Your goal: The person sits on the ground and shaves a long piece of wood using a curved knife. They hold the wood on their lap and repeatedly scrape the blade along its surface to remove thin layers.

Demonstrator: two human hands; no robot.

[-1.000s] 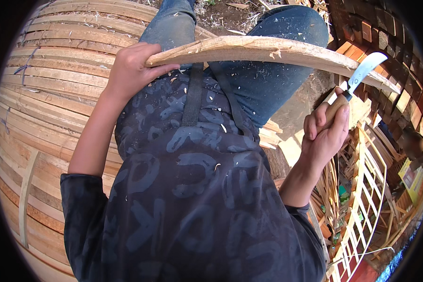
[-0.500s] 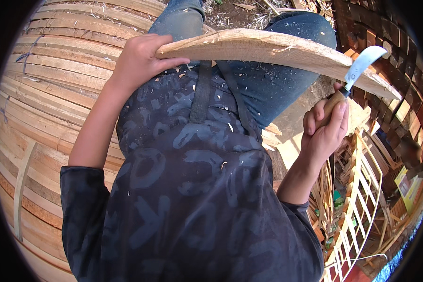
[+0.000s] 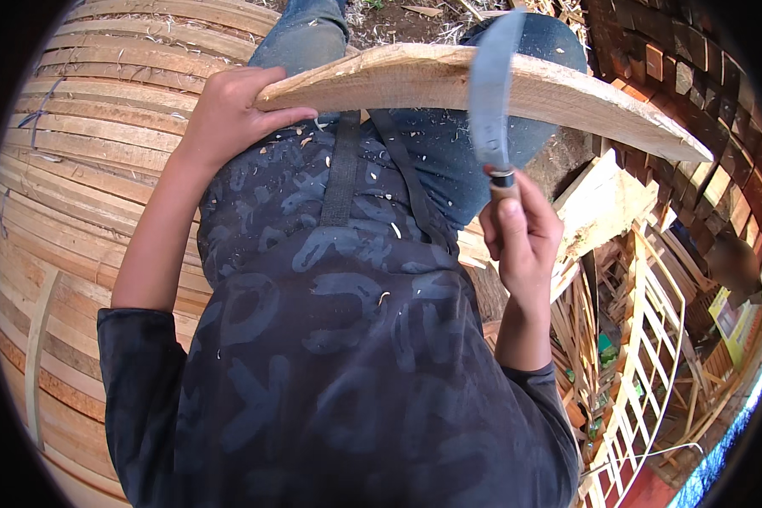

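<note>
A long, slightly bowed wooden board [image 3: 372,85] lies across my thighs, its upper edge rough. My left hand [image 3: 235,108] grips the board's left end, thumb on the near side and fingers over the far side. In my right hand [image 3: 523,229] is a knife [image 3: 491,110] with a broad curved blade and a wooden handle. The blade points up and away, slightly blurred, and overlaps the board's middle in the view; whether it touches the wood I cannot tell. The board's right end reaches past my right knee.
Stacked wooden slats [image 3: 102,127] fill the left side. A chunky block of wood [image 3: 610,203] stands right of my thigh. Farther right are a slatted wooden frame [image 3: 648,364], loose sticks [image 3: 576,339] and piled brown pieces [image 3: 677,76]. Shavings dot my shirt [image 3: 339,339] and the ground.
My right hand has swung the knife leftward, from near the board's right end to its middle, and the blade now stands more upright. My left hand keeps its hold.
</note>
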